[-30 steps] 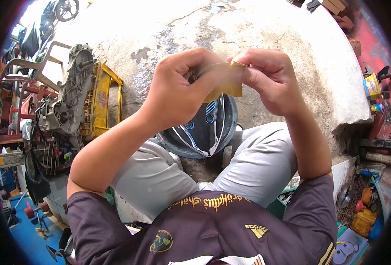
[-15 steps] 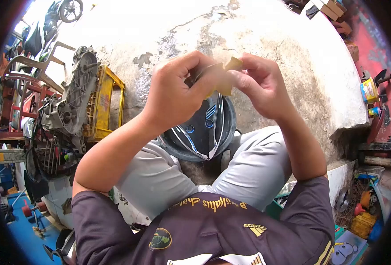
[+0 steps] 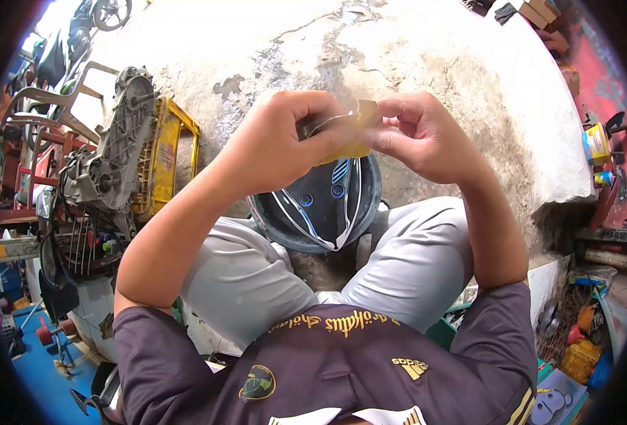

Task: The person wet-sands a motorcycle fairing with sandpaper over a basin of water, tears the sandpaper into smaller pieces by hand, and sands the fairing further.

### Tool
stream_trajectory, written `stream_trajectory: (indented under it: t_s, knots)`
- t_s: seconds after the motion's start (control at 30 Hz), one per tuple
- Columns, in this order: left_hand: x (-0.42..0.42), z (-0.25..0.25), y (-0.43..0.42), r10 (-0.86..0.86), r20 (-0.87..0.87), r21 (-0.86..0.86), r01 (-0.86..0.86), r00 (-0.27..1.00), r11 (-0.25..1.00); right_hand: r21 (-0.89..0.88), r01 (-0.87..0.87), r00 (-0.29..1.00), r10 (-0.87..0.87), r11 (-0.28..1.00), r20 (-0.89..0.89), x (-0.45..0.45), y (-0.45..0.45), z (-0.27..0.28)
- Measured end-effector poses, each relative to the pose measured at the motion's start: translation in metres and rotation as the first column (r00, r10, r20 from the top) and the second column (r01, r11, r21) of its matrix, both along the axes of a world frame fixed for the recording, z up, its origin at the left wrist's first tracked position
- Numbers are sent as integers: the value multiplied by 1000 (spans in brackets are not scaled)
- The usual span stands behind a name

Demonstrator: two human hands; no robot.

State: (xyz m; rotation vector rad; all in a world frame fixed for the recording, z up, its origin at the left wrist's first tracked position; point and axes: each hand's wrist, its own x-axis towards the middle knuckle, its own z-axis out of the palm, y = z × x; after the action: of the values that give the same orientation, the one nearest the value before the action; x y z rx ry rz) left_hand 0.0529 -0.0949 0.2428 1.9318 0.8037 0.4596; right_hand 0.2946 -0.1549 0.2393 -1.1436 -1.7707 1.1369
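Note:
Above my lap, my left hand [image 3: 278, 142] is closed on a bent yellowish piece of sandpaper [image 3: 359, 134], its fingers curled around one end. My right hand [image 3: 423, 138] pinches the other end between thumb and fingers; that spot is blurred. Part of the sheet is hidden behind my left fingers. Directly below, between my legs, a black plastic panel [image 3: 320, 216] with white and blue stripes lies in a round black basin [image 3: 376, 191]. Both hands are apart from the panel.
At the left stand a yellow crate [image 3: 168, 156], a grey metal engine casing [image 3: 125, 134] and a plastic chair [image 3: 79, 106]. Worn concrete floor [image 3: 427, 64] stretches ahead. A yellow tin [image 3: 597, 144] is at the right, with tools and parts [image 3: 583, 333] below it.
The sandpaper has tilted and shows more of its yellow face between my hands. My right hand has shifted slightly down, still pinching it.

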Motion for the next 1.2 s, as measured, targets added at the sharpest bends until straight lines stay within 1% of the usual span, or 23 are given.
stream_trajectory:
  t_s: [0.07,0.13,0.2,0.27,0.33,0.37,0.4,0.43,0.47,0.5,0.53,0.57,0.6,0.63,0.67,0.73,0.8,0.83,0.9,0.93,1.0,1.13,1.2]
  knots:
    - [2,-3,0,-7,8,8,7,1000,1000,-45,-4,1000,3,999,-31,1,-1,0]
    - [3,-3,1,-13,18,21,12,1000,1000,5,-39,994,38,999,107,4,1,4]
    - [4,0,1,-52,-121,103,64,991,993,2,-47,988,46,999,145,6,1,3]
    - [5,0,-2,-40,-92,104,49,995,993,4,-59,982,57,998,182,6,2,3]
    - [6,2,-5,-28,-64,103,35,998,994,-30,-22,998,24,999,61,3,0,5]
    - [7,5,-7,-4,-16,50,5,1000,999,-28,-23,998,24,999,61,2,-1,5]
    - [7,7,-8,23,32,-7,-22,999,1000,-36,-20,1000,20,999,-2,1,-1,6]
    - [7,7,-7,22,35,0,-22,999,1000,-39,-17,998,15,999,-61,2,-1,7]
    - [6,7,-6,1,100,-19,1,995,1000,-33,-16,998,14,999,-56,2,-1,9]
    - [5,6,-7,-20,164,-38,27,986,999,-24,-24,995,21,999,-96,1,-2,12]
    - [6,6,-8,-23,168,-34,29,986,999,-15,-33,990,30,999,-137,0,-4,14]
    - [6,7,-11,-7,214,-48,18,977,999,-11,-31,991,30,999,-133,-2,-6,13]
    - [7,7,-13,10,261,-60,6,965,998,-39,-22,973,12,999,-229,-4,-8,12]
    - [7,9,-14,9,265,-51,4,964,999,-68,-18,947,-5,998,-322,-6,-9,11]
    - [7,10,-15,30,274,-61,-14,961,998,-61,-20,948,0,998,-320,-7,-9,11]
    - [9,11,-18,50,285,-67,-33,957,997,-16,32,950,-35,999,-309,-10,-9,11]
    - [11,10,-21,25,319,142,-74,947,987,15,52,954,-46,999,-295,-10,-7,6]
    - [11,10,-22,23,320,144,-72,947,987,40,74,957,-59,996,-285,-10,-7,5]
    - [9,9,-21,33,283,250,-107,959,962,25,81,947,-69,996,-314,-13,-7,7]
    - [10,8,-22,33,283,255,-109,958,961,1,84,936,-79,996,-343,-14,-8,7]
    - [11,7,-24,42,354,194,-118,934,974,21,93,934,-80,995,-349,-16,-8,7]
    - [10,7,-23,27,374,174,-98,927,980,31,106,915,-85,994,-395,-19,-8,5]
    - [9,7,-21,22,350,191,-95,937,977,27,94,909,-75,995,-411,-17,-7,3]
